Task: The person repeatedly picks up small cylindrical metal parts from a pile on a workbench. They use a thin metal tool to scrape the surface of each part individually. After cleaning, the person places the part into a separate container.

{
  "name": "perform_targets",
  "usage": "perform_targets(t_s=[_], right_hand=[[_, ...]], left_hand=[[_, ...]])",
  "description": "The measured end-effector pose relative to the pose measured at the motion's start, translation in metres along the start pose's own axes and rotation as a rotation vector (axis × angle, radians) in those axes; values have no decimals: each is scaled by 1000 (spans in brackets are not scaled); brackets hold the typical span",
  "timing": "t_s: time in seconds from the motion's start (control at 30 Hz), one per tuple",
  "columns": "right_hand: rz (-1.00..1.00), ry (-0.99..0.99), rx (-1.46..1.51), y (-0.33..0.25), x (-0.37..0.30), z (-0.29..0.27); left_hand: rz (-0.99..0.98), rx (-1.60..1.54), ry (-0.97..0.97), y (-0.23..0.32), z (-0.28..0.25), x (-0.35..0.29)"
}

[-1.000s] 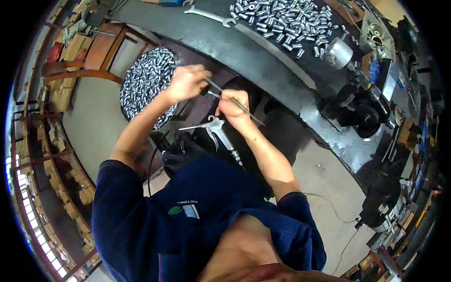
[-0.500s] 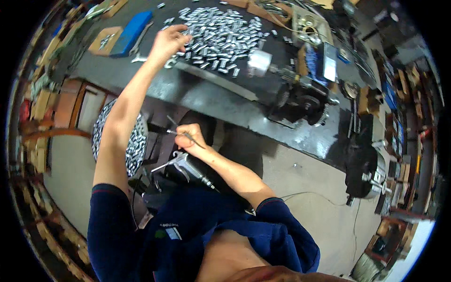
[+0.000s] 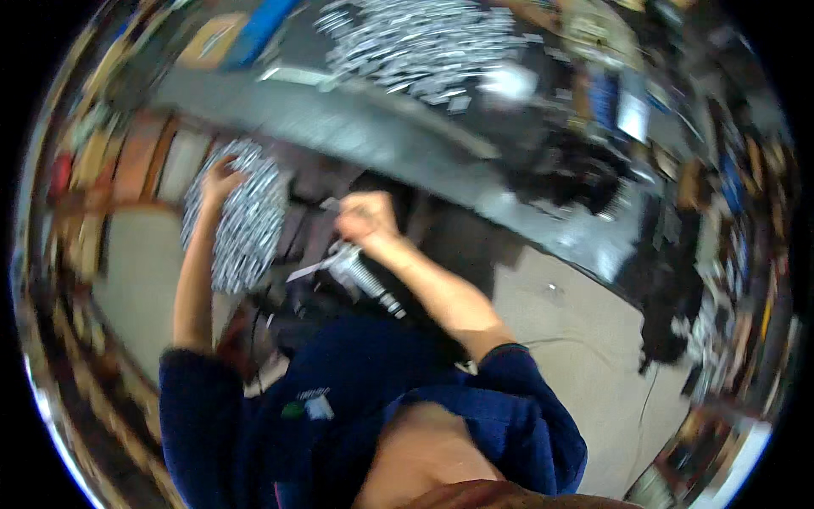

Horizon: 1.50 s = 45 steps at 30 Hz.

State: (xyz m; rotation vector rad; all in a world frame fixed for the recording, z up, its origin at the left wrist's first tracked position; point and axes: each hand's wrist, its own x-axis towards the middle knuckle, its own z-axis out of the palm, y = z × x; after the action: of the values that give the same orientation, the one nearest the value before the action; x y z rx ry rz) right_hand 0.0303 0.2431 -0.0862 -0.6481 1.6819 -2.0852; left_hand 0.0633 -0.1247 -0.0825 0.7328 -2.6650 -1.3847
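My left hand point(image 3: 222, 180) hovers over the upper part of a round container heaped with small silver metal cylinders point(image 3: 248, 233), left of my knees. Its thumb and fingers look apart, and no piece shows between them, though motion blurs the view. Over my lap, my right hand point(image 3: 366, 217) is closed around a thin metal tool point(image 3: 329, 204), whose tip sticks out on the left; the kind is too blurred to name. Just below that hand, a silver air blow gun point(image 3: 363, 278) lies on my lap. A large pile of similar cylinders point(image 3: 415, 42) covers the far bench.
The dark workbench point(image 3: 407, 127) runs across in front of me, carrying a flat metal bar point(image 3: 424, 119) along its near side. A blue box point(image 3: 261, 32) stands back left. Dark geared machinery point(image 3: 568, 174) sits on the right. Crowded shelves line both sides.
My left hand has come down from the bench pile to the container at left. My right hand stays over my lap with the thin tool. The view has shifted and blurred.
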Motion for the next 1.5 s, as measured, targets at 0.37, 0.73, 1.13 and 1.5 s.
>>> perform_targets(t_s=[0.37, 0.73, 1.13, 1.5], right_hand=[[69, -12, 196, 4, 2, 8], [107, -13, 149, 2, 2, 8], [146, 14, 195, 3, 3, 7], [143, 24, 276, 4, 5, 9]], left_hand=[[-65, 324, -42, -67, 31, -25], [-113, 898, 225, -58, 84, -9], [21, 930, 46, -53, 74, -9], [132, 1006, -43, -41, 66, -3]])
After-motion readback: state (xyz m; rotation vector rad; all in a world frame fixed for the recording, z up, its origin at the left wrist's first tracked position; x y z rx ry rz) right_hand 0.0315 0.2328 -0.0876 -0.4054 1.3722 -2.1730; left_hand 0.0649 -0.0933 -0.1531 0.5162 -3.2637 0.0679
